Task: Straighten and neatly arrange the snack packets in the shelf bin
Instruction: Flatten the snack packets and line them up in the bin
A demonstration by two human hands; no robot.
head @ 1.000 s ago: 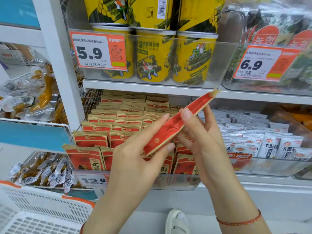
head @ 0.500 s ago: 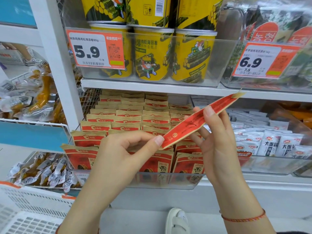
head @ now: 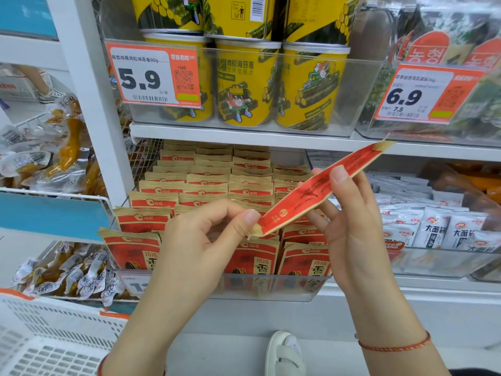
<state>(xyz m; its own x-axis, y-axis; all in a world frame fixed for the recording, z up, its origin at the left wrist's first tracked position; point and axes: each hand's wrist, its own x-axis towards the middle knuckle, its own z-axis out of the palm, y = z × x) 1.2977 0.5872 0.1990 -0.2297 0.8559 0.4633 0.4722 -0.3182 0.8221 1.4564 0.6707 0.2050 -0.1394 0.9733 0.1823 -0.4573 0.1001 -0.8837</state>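
Inspector: The right hand [head: 349, 226] is pinching a red packet [head: 317, 189] mid-length above the clear bin [head: 271, 289]; the left hand [head: 200, 234] is nipping its lower sealed end.

Clerk: Handling?

Inspector: It is appearing light, thin, floppy; probably crinkly. I am advising gripping the flat seams.

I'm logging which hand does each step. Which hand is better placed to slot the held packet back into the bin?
Probably the right hand: it grips the red packet around its middle, while the left hand only pinches the lower corner, above the clear bin.
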